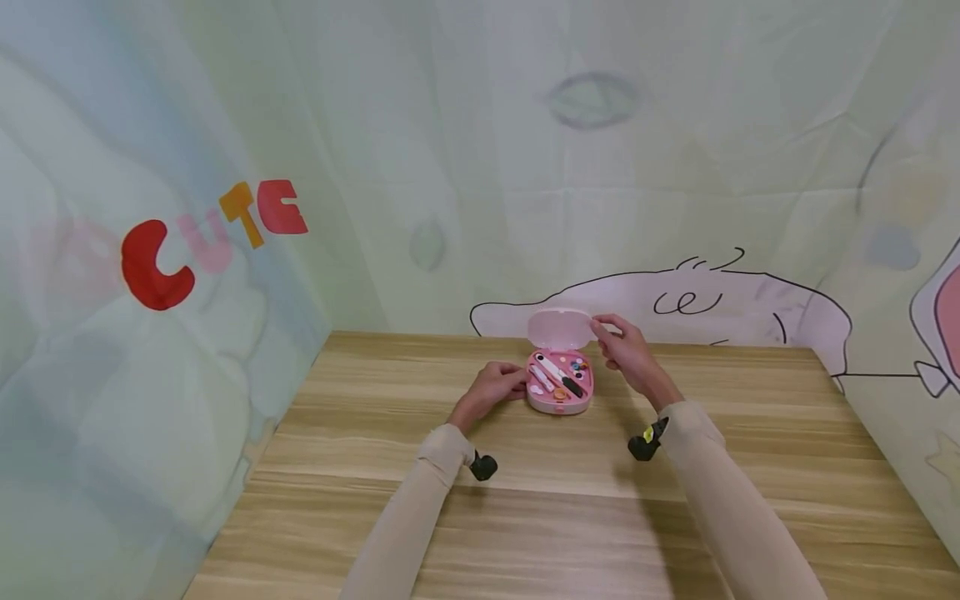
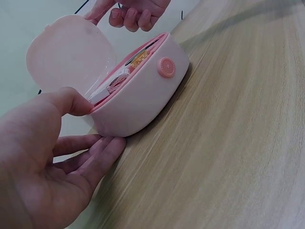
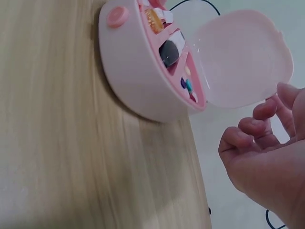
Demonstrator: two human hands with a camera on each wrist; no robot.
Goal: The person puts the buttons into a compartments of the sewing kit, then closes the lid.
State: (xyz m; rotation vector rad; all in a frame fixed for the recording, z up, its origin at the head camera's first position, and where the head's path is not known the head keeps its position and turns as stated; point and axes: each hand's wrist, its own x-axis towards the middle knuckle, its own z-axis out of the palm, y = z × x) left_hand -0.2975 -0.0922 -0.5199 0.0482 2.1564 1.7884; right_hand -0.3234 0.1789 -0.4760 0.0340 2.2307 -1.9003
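Note:
A small pink and white box [image 1: 559, 407], which looks like a sewing kit, stands on the table with its translucent pink lid [image 1: 553, 330] raised. Inside, a long white tool with a black end [image 1: 572, 385] lies slantwise among small coloured items and an orange piece [image 3: 153, 21]. My left hand [image 1: 493, 388] grips the box's left side, thumb [image 2: 76, 102] on the rim and fingers low against the wall. At the lid's right edge, my right hand [image 1: 628, 354] pinches it between thumb and forefinger. The other right fingers [image 3: 252, 129] curl loosely below it.
The wooden table [image 1: 540, 517] ends just behind the box, where a printed curtain [image 1: 450, 167] hangs. A round pink button [image 2: 166, 67] sits on the box's front wall. Dark wrist cameras [image 1: 483, 467] hang under both sleeves.

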